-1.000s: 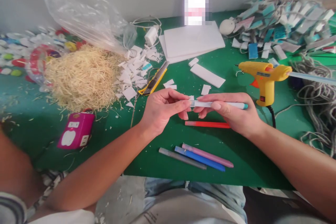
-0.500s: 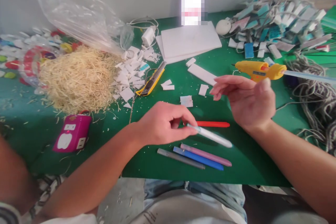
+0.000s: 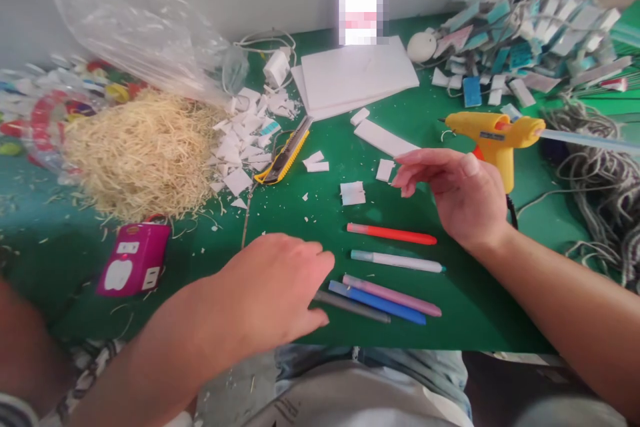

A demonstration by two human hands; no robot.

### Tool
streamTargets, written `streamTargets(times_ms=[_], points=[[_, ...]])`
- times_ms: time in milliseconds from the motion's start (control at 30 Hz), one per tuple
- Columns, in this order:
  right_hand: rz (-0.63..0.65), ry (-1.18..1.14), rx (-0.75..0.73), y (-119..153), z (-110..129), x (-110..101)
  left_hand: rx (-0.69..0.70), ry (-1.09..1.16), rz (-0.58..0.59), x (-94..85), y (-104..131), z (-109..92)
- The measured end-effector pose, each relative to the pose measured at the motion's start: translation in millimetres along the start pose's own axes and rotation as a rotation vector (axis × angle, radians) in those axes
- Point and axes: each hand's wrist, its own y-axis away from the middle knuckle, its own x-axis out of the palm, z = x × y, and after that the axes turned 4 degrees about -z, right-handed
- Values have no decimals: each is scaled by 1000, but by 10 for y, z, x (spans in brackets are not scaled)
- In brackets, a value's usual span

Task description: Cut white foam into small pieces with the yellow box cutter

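Note:
My left hand [image 3: 280,287] is over the green table's near part, thumb and fingers apart, holding nothing; it covers one end of a grey pen [image 3: 355,307]. Beside that pen lie a blue pen [image 3: 377,302] and a pink pen [image 3: 393,295]. Farther back are a white pen [image 3: 400,261] with pale teal ends and a red pen [image 3: 391,234]. My right hand [image 3: 455,190], palm up with fingers loosely curved and nothing in it, is between a white strip [image 3: 383,139] and the yellow glue gun [image 3: 500,133].
A yellow cutter [image 3: 286,155] lies near white scraps [image 3: 240,147]. Wood shavings [image 3: 140,153] and a magenta power block [image 3: 134,259] are at left. White sheets [image 3: 357,77] lie at the back, foam pieces [image 3: 530,33] and grey yarn [image 3: 590,180] at right.
My left hand has let go of the white pen, which now lies between the red and pink pens, and has moved left and nearer. My right hand has shifted slightly left.

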Motion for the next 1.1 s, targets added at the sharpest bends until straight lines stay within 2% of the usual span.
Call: streamTargets(times_ms=[100, 200, 433, 600, 833, 1100], points=[[0, 24, -1, 7, -1, 7, -31, -28, 186, -24, 29, -99], [-5, 46, 3, 13, -3, 13, -37, -23, 244, -40, -40, -154], [4, 25, 8, 9, 22, 21, 33, 30, 35, 16, -137, -93], [-3, 65, 23, 16, 36, 19, 88, 100, -8, 68, -114, -12], [21, 46, -8, 28, 17, 6, 56, 44, -10, 116, -212, -39], [24, 60, -4, 37, 4, 9, 275, 6, -293, 259, -215, 41]])
